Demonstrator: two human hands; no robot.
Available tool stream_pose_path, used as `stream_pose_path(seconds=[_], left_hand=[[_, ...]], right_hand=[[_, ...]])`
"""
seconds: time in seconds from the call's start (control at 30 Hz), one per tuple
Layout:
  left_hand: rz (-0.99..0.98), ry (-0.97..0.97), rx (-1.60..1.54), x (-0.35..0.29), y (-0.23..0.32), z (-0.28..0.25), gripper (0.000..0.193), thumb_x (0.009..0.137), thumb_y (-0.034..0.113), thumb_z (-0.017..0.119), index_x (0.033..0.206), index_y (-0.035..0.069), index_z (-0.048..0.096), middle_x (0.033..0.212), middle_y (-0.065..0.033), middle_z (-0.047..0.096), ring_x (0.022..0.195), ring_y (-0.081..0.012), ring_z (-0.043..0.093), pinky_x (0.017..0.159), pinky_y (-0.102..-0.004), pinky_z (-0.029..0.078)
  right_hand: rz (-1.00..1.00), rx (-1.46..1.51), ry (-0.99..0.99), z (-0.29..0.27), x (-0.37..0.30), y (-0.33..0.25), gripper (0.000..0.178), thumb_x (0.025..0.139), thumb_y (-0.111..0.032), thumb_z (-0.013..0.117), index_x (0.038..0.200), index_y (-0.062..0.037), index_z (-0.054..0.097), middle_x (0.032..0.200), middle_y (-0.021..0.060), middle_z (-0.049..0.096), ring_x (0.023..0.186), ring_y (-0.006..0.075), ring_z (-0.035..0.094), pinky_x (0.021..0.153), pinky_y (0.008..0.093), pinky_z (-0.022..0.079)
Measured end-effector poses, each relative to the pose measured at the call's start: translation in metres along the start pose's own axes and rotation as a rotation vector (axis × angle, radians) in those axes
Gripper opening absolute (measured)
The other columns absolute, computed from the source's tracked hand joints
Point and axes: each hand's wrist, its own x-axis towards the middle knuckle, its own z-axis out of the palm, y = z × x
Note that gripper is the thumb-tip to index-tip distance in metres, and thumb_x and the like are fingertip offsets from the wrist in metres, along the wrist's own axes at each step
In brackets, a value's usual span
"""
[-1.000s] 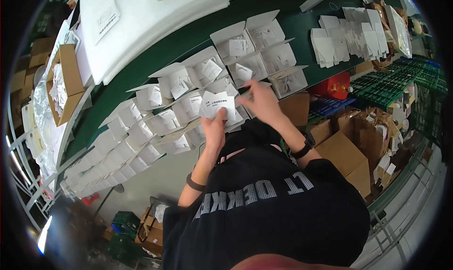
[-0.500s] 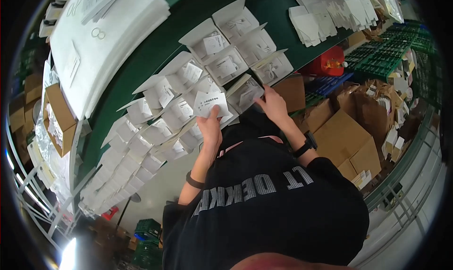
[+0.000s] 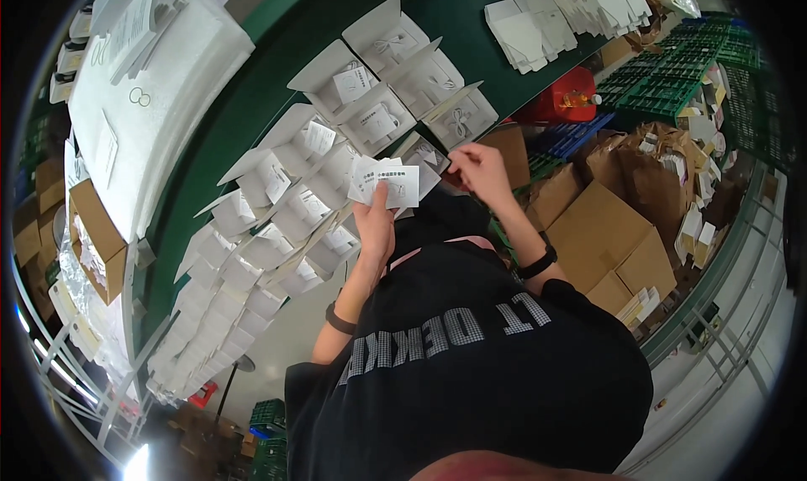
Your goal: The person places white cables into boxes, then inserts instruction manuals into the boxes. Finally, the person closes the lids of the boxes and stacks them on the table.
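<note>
A small fan of white printed leaflets (image 3: 398, 185) is held in my left hand (image 3: 376, 220), the thumb pressed on top of them. My right hand (image 3: 486, 175) is just right of the near box, its fingers curled in; whether anything is between them I cannot make out. Open white boxes (image 3: 374, 121) stand in rows on the green table. Some hold a coiled white cable (image 3: 459, 121), others have a leaflet (image 3: 353, 84) lying on top. The leaflets in my left hand partly cover the boxes behind them.
White foam sheets (image 3: 168, 86) with papers lie at the left. Flat white cartons (image 3: 530, 31) are stacked at the far right of the table (image 3: 277, 39). A red stool (image 3: 546, 103), green crates (image 3: 664, 69) and a large cardboard box (image 3: 601, 237) stand to the right.
My right hand has pulled back from the near box, where a leaflet lay under its fingers, and its fingers have curled. The leaflets in my left hand are now fanned and turned.
</note>
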Motion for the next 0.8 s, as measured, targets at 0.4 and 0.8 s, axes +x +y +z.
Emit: stream_pose_path(seconds=[0.4, 0.8], left_hand=[[0.002, -0.044, -0.112, 0.003, 0.007, 0.004, 0.040, 0.104, 0.011, 0.053, 0.141, -0.002, 0.044, 0.130, -0.0174, 0.064, 0.108, -0.0340, 0.070, 0.095, -0.0504, 0.059], [0.046, -0.093, -0.004, 0.002, 0.018, -0.005, 0.038, 0.105, 0.013, 0.051, 0.139, -0.003, 0.044, 0.128, -0.0219, 0.063, 0.109, -0.0393, 0.070, 0.094, -0.0533, 0.060]], right_hand=[[0.150, -0.119, -0.194, -0.041, 0.004, -0.007, 0.019, 0.094, -0.017, 0.073, 0.106, -0.0024, 0.069, 0.080, 0.0043, 0.070, 0.060, 0.0093, 0.062, 0.049, 0.0282, 0.046], [-0.365, -1.239, -0.390, 0.023, 0.036, 0.102, 0.022, 0.090, -0.026, 0.069, 0.103, -0.0076, 0.070, 0.085, 0.0185, 0.071, 0.085, 0.0412, 0.071, 0.070, 0.0517, 0.057]])
